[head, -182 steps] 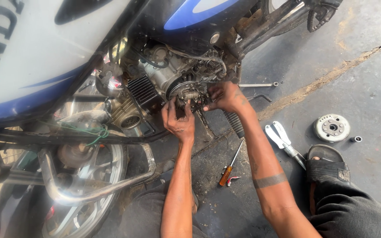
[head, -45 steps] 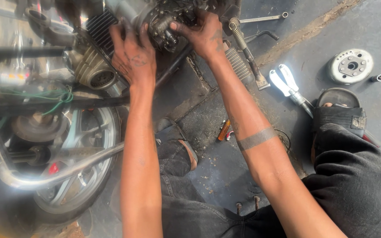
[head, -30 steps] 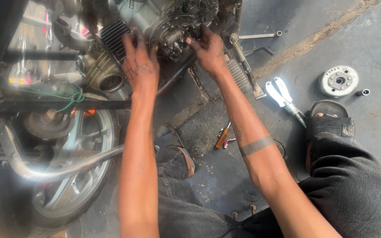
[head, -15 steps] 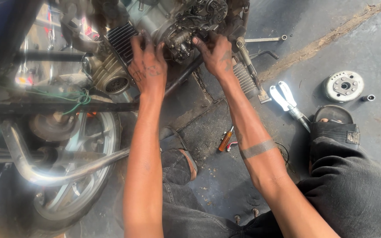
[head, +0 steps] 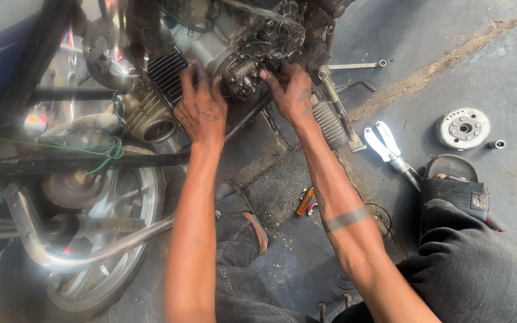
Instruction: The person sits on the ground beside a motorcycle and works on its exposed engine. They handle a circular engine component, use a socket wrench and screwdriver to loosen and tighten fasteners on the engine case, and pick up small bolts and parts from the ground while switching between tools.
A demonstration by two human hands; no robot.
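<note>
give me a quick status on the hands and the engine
Left hand flat on the engine. Right hand at its open side, fingers on parts. Pliers and screwdriver lie clear on the floor.

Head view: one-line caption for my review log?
Both hands, left hand and right hand, press on a motorcycle engine.

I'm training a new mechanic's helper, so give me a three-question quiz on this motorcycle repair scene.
1. True or false: both hands are on the engine.
2. Which lies nearest the person's sandal? A) the wrench B) the white-handled pliers C) the screwdriver
3. What round part lies on the floor at the right?

Key
1. True: the left hand and the right hand both rest on the engine.
2. B: the white-handled pliers lie beside the sandal; the wrench and the screwdriver are farther off.
3. A metal flywheel-like disc, with a small socket next to it.
</note>
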